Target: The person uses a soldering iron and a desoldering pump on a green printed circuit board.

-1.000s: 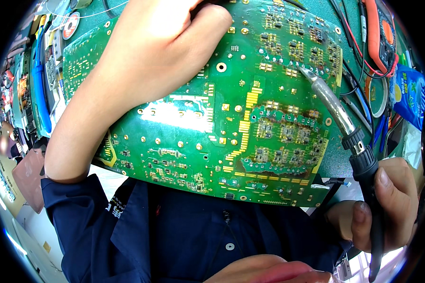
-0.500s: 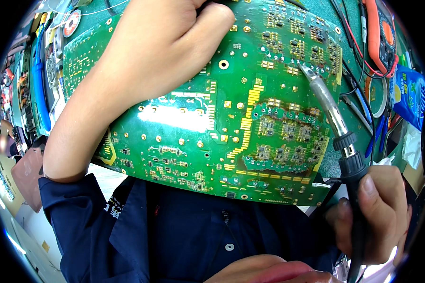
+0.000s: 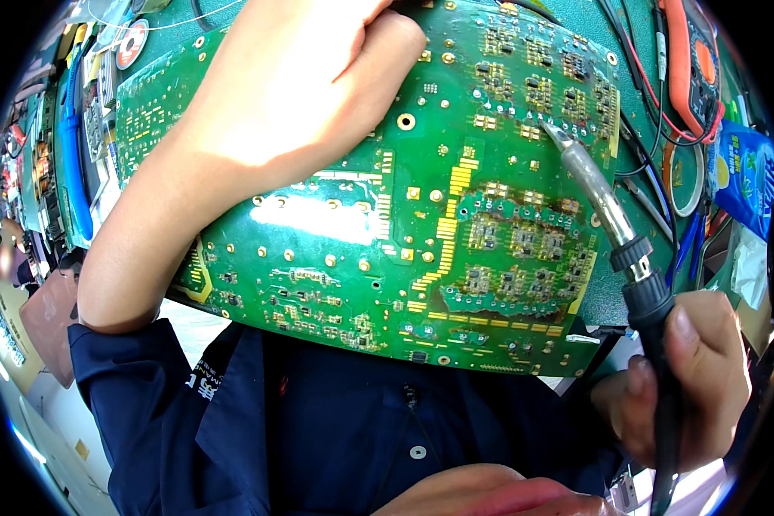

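Observation:
A large green circuit board (image 3: 318, 236), crowded with small parts and gold pads, lies tilted in front of me. My left hand (image 3: 318, 77) reaches across it to the far edge, its thumb bent on the board's face. The fingers are curled around that edge and mostly cut off by the top of the view. At the right, my right hand (image 3: 697, 378) is wrapped around the black handle of a soldering iron (image 3: 606, 202). The iron's tip is at a row of solder joints in the board's upper right part; whether it touches cannot be made out.
Right of the board lie a red multimeter (image 3: 697, 69), test leads, several hand tools and a blue packet (image 3: 746, 176). A solder spool (image 3: 132, 45) sits at the far left, near a blue-handled tool (image 3: 73, 163). The green mat (image 3: 606, 301) shows beside the board.
The iron's handle and my right hand have shifted slightly right and up, while the tip stays near the same joints. The board has moved a touch left. Brighter light falls on my left hand.

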### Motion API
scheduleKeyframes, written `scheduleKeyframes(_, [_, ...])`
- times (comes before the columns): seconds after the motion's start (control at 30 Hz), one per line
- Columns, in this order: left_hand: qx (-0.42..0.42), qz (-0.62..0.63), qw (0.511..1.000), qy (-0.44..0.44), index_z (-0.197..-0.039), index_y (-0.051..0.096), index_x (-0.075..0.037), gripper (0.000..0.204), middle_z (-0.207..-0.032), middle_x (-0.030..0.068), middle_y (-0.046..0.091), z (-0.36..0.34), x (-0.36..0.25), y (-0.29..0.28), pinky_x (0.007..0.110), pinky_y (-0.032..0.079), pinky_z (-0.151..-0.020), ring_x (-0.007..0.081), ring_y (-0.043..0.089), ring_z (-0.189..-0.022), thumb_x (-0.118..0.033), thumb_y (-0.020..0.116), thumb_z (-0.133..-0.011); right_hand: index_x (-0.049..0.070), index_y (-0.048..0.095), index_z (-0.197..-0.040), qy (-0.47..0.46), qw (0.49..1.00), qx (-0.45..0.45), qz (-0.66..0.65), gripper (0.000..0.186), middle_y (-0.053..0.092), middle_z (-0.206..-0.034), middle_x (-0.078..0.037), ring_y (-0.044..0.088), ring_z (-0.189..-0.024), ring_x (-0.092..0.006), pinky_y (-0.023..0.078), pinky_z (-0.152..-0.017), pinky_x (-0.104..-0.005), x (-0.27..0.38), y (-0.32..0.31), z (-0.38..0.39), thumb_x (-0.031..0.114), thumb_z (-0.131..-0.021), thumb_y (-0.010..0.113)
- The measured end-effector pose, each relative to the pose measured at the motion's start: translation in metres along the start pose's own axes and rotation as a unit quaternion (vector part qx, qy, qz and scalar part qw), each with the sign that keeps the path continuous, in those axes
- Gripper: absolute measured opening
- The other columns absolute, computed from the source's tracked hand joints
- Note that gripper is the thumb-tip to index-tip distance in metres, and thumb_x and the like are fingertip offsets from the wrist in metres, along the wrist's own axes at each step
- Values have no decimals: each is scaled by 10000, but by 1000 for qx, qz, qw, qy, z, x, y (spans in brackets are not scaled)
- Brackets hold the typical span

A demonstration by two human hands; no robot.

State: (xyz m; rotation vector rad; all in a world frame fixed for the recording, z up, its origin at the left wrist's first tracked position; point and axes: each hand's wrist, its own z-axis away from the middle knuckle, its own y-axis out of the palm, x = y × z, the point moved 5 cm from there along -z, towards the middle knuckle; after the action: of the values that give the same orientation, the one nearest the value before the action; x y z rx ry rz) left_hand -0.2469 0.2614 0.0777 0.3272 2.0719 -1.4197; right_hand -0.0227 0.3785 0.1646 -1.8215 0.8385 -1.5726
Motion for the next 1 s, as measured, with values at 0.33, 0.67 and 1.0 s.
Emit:
scheduleKeyframes(0.33, [6,27,999,35,-966,603,104,249,-797,209,552,-5,-18,-7,408,449,-679,339,545,-717,-14,456,-803,-116,560,-1153,22,999,-19,-43,371,603,-866,-248,561,-724,-234,419,-631,-311,-13,-11,6,37,-825,643])
scheduleKeyframes(0.67, [15,41,999,0,-949,603,125,245,-784,203,561,-7,-18,-8,382,448,-653,291,543,-693,-21,462,-811,-93,583,-1130,9,997,-52,-57,376,574,-820,-219,546,-702,-229,413,-607,-309,-34,-18,14,142,-839,619])
scheduleKeyframes(1.0, [12,87,996,-10,-952,598,130,240,-781,206,554,-9,-8,-6,387,439,-629,292,529,-668,-1,471,-795,-109,569,-1153,-15,1000,10,-8,408,600,-845,-252,568,-717,-252,421,-619,-325,-28,-19,22,85,-805,653])
